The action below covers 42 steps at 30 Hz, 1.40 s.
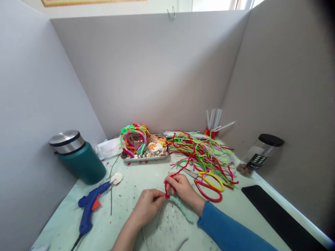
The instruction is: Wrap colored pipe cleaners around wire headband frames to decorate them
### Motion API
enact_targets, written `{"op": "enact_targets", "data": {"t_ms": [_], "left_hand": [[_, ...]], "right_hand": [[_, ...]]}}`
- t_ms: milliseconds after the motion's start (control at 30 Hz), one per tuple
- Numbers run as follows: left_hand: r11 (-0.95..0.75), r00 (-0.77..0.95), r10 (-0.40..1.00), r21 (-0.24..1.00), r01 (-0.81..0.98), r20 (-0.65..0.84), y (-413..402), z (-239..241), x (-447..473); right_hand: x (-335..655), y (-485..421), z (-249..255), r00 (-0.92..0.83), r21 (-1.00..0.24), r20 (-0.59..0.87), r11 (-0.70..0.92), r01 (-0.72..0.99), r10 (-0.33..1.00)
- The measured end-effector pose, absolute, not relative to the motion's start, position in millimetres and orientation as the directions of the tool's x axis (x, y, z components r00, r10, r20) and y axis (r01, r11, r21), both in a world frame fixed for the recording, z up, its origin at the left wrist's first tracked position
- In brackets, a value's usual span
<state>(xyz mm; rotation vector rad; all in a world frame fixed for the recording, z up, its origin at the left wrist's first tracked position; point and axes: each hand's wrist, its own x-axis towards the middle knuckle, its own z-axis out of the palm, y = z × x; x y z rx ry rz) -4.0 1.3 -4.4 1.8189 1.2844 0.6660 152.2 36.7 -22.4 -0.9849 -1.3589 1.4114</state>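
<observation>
Near the front middle of the table, my left hand (pixel 150 205) pinches the end of a pale teal pipe cleaner (pixel 181 208) at a spot wrapped with red. My right hand (pixel 181 188) is closed on a wavy red pipe cleaner (pixel 166 188), which runs down to that wrapped spot. The red strand's other part stretches from my right hand up toward the pile. The teal piece slants down to the right, below my right hand. What my left fingertips cover is hidden. Scissors (pixel 208 181) with red and yellow handles lie just right of my right hand.
A metal tray (pixel 146 159) holds colourful hoops and small round pieces. Beside it spreads a pile of pipe cleaners (pixel 199 148). At left are a teal bottle (pixel 81 164) and a blue glue gun (pixel 91 205). A lidded jar (pixel 258 157) and a black strip (pixel 277 212) lie right. Grey panels surround the table.
</observation>
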Motion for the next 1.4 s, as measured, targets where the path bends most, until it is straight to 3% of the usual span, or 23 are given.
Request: {"op": "enact_targets", "data": {"t_ms": [300, 500, 600, 833, 1033, 1400], "left_hand": [[-0.131, 0.324, 0.945, 0.851, 0.509, -0.048, 1.0, -2.4, -4.0], [-0.072, 0.251, 0.966, 0.870, 0.488, -0.061, 2.0, -7.7, -3.1], [-0.055, 0.224, 0.973, 0.874, 0.483, -0.063, 3.1, -7.8, -4.4], [0.008, 0.136, 0.989, 0.935, 0.355, -0.059, 9.5, -9.6, -12.6], [0.132, 0.036, 0.989, 0.960, 0.245, -0.145, 8.1, -2.2, -12.6], [0.008, 0.103, 0.994, 0.951, 0.311, -0.043, 8.3, -2.8, -15.2]], "right_hand": [[154.2, 34.1, -22.3, -0.290, -0.987, 0.134, 0.101, -0.127, 0.948], [157.2, 18.4, -8.9, -0.371, -0.878, 0.375, 0.454, 0.153, 0.849], [158.6, 13.4, -4.0, -0.413, -0.821, 0.419, 0.532, 0.208, 0.809], [159.0, 12.7, 3.5, -0.534, -0.775, 0.465, 0.616, 0.139, 0.706], [161.0, 18.3, -1.2, -0.580, -0.675, 0.531, 0.722, 0.150, 0.618], [161.5, 18.8, -8.5, -0.588, -0.670, 0.505, 0.716, 0.196, 0.632]]}}
